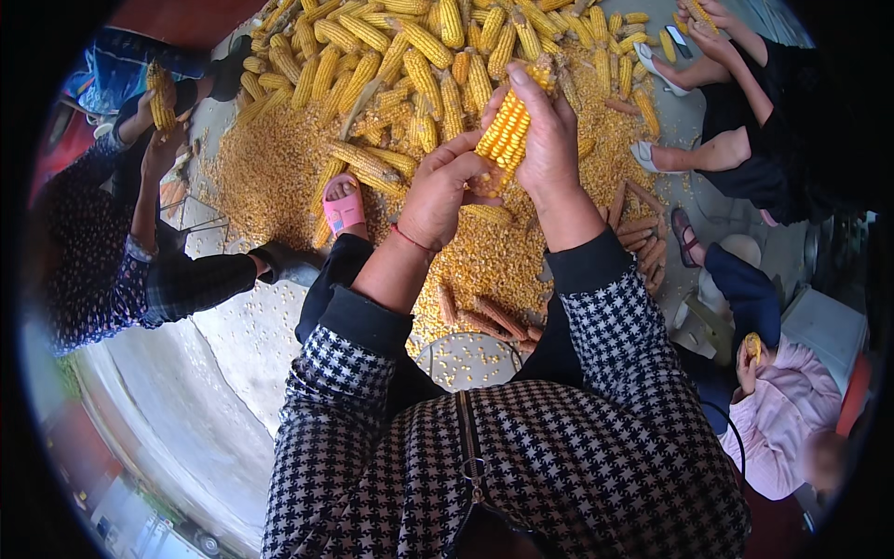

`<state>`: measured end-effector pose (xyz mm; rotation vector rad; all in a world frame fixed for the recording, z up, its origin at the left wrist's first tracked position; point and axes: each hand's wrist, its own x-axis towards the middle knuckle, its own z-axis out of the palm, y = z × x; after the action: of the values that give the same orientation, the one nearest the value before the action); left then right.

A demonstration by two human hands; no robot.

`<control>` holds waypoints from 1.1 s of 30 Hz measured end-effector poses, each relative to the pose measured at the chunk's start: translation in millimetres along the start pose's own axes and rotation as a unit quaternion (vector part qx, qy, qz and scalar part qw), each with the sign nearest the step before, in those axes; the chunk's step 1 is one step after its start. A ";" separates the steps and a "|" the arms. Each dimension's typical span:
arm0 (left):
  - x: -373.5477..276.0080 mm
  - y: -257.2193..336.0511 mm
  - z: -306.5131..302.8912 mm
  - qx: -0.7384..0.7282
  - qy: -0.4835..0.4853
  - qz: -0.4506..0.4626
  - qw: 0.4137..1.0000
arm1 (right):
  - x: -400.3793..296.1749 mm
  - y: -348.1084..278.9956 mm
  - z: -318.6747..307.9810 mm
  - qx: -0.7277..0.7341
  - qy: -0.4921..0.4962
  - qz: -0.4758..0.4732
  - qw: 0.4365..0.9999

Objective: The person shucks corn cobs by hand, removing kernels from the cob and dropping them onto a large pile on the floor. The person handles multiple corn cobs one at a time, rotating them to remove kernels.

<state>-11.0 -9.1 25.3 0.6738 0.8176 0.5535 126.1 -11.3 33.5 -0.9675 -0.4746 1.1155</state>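
Between my two hands is a dried yellow corn cob (504, 138), tilted with its upper end to the right. My right hand (548, 133) wraps its upper part, thumb along the kernels. Around the lower end, where some kernels are gone, my left hand (447, 185) is closed. Below them spreads a layer of loose corn kernels (482, 251) on the floor. Beyond my hands lies a heap of unshelled corn cobs (419, 56). Bare shelled cobs (499, 318) lie near my knees, and more shelled cobs (639, 237) are piled to the right.
A person on the left holds a corn cob (161, 98). At the upper right another person's hands hold a cob (700, 14), near a phone (677, 40) on the floor. At lower right, a person in pink holds a corn piece (752, 346). My pink slipper (343, 206) rests among kernels.
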 end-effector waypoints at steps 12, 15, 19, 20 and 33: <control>1.0 0.7 -5.0 -0.112 -0.051 -0.043 0.991 | 0.2 2.8 -0.5 0.035 -0.007 0.010 0.999; 7.1 -4.0 -8.9 -0.132 -0.079 -0.045 0.987 | -0.5 2.1 -0.1 0.031 -0.005 0.014 0.999; 9.3 -15.6 -8.6 -0.017 -0.059 -0.006 0.998 | -1.6 5.1 1.6 0.026 -0.005 0.013 1.000; 8.3 -16.4 -6.7 -0.034 -0.050 0.000 0.998 | -1.2 6.8 1.7 0.022 -0.003 0.017 1.000; 1.5 -0.6 -6.0 -0.147 -0.071 -0.034 0.986 | -3.4 2.0 4.2 0.033 -0.006 0.010 0.999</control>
<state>-14.9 -6.5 21.1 0.4086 0.6068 0.5447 120.5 -12.4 34.5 -0.9105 -0.4370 1.1495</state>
